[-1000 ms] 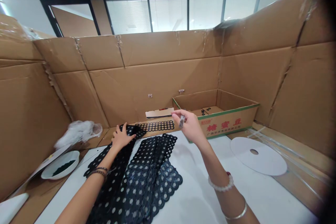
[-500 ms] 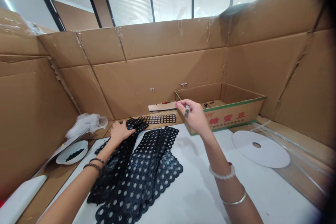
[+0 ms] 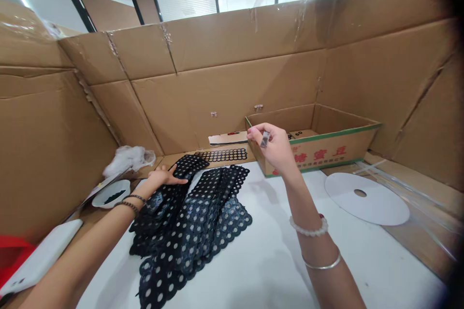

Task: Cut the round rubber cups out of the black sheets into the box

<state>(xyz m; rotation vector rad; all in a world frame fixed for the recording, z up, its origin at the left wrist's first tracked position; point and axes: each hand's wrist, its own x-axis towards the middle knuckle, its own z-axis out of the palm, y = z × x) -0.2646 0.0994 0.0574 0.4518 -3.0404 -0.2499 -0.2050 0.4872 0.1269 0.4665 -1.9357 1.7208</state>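
Observation:
Black perforated sheets (image 3: 192, 222), scallop-edged and full of round holes, lie in a long overlapping pile on the white table top. My left hand (image 3: 163, 176) rests flat on the pile's upper part, fingers extended and holding nothing. My right hand (image 3: 273, 145) is raised over the table's far edge, in front of a cardboard box. Its thumb and fingers pinch a small grey-and-clear item (image 3: 265, 139), too small to identify. A separate black perforated strip (image 3: 221, 155) lies farther back, beyond the pile.
The green-trimmed cardboard box (image 3: 342, 152) holds a few small black pieces. A white bowl (image 3: 110, 193) with dark contents and a crumpled plastic bag (image 3: 128, 160) sit left. A white disc with a central hole (image 3: 366, 198) lies right. Cardboard walls (image 3: 224, 96) surround the table (image 3: 275, 270).
The view has tipped, so the scene sits higher in the frame. My left hand has flattened its fingers on the black sheets. My right hand keeps its pinch on the small item.

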